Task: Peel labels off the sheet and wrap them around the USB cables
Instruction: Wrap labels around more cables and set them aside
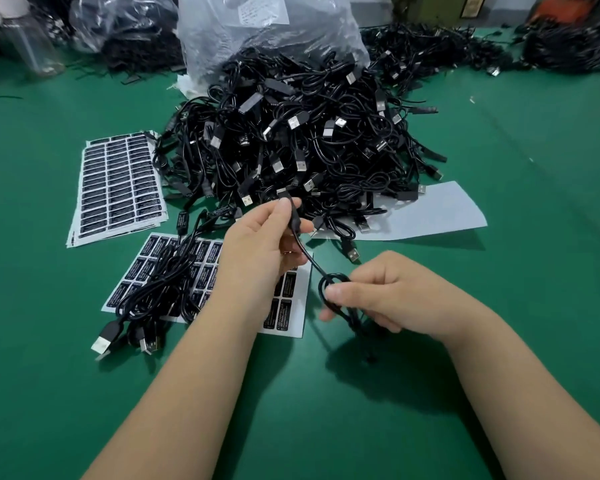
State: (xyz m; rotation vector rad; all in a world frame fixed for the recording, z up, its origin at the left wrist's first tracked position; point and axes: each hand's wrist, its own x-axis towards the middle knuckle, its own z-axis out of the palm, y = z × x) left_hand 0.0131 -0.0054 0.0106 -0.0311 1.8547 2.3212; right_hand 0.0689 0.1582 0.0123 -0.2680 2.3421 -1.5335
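Both hands grip one USB cable (303, 252): left hand (262, 242) above label sheet (293, 303), right hand (383, 292) beside it.

Label sheet (293, 317) partly hidden by left hand (253, 244); print unreadable.

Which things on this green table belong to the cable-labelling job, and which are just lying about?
Part of the job:
- held USB cable, gripped by left hand and right hand
- open label sheet
- stack of label sheets
- cable pile
- small cable bunch

Lying about:
- clear bottle
- blank white sheet
- plastic bag
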